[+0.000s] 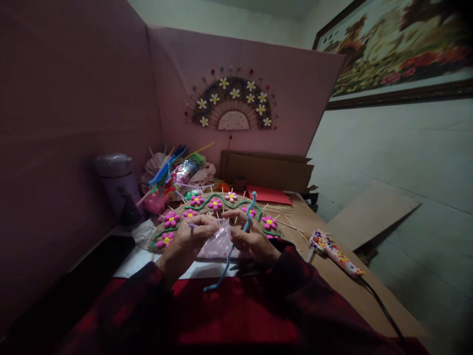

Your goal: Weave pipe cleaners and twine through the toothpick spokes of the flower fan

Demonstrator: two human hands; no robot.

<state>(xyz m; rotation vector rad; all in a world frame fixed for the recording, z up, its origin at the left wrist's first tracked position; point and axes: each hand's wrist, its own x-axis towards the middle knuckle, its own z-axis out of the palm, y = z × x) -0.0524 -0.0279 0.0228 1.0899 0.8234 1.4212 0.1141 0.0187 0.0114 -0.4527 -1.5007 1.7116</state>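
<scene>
Closest, we pinch a clear plastic bag (219,245) between our left hand (189,240) and right hand (252,237); how the right fingers grip a fuzzy blue stem (228,261) is unclear. Behind, we partly cover a flowered fan (207,197). Farther, colourful stems (167,168) crowd before a pink panel (181,59).

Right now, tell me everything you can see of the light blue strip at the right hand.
The light blue strip is long, thin and bent, fuzzy-looking like a pipe cleaner. The right hand seems to hold it partway along; the exact grip is unclear. Its upper end stands above the hand, with a kink below the tip. The lower part hangs down, its end curving left in front of the red fabric.
</scene>
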